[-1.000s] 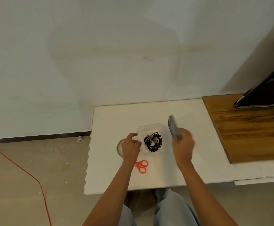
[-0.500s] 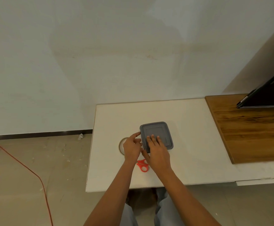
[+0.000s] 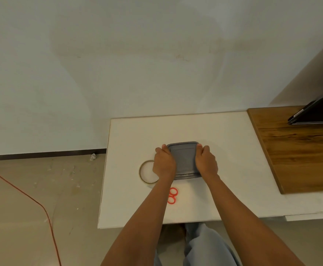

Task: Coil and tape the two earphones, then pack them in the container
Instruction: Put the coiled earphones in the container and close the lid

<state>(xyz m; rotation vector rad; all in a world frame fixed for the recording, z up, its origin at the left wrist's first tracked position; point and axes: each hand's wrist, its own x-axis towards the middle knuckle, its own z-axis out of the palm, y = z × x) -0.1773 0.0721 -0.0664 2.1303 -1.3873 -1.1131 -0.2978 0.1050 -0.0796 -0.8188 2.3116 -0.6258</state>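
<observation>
at the middle of the white desk (image 3: 233,169) lies the grey lid (image 3: 184,160), flat on the container, of which only a pale strip shows at the near side (image 3: 186,177). my left hand (image 3: 164,164) grips the lid's left edge and my right hand (image 3: 206,164) its right edge, the fingers of both curled over the rim. the earphones are out of sight; i judge they lie coiled and taped under the lid, though i cannot check that. the tape roll (image 3: 140,170) lies just beside my left hand, toward the desk's left edge, and the orange scissors (image 3: 172,196) lie nearer the front edge, neither in hand. what looks left is only pressing the lid down all round; whether it has seated i cannot tell
</observation>
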